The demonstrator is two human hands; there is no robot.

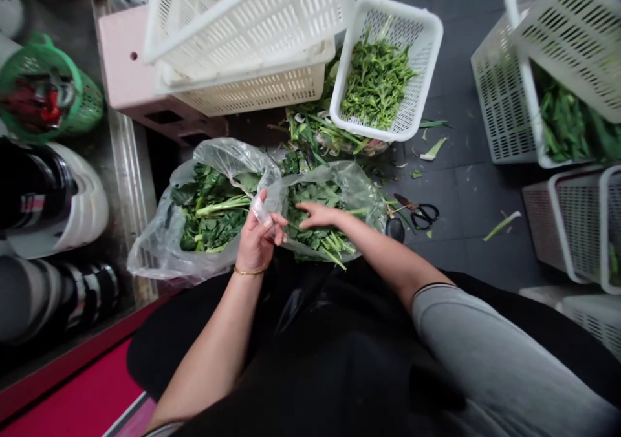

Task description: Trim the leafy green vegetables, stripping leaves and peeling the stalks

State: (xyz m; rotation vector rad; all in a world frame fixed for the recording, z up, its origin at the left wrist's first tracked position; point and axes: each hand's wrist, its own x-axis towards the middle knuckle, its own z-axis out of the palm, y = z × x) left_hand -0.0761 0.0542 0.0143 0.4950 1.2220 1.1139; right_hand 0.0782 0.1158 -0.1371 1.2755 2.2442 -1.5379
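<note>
Two clear plastic bags of leafy greens lie in front of me. The left bag (160,256) holds dark leaves with pale thick stems (226,205). In the right bag (366,188) are more greens (323,194), with cut stems poking out toward me. My left hand (257,240) is raised between the bags, palm up and fingers apart, with clear film around one finger. Over the greens in the right bag, my right hand (317,216) reaches with its fingers stretched out. Whether its fingertips touch the leaves I cannot tell.
Black-handled scissors (424,216) lie on the dark tiled floor right of the bags. Beyond stands a white basket (421,88) of trimmed green stems. White crates (272,30) rest on a pink box (123,62). More crates (504,94) stand at right; a green basket (87,104) is at left.
</note>
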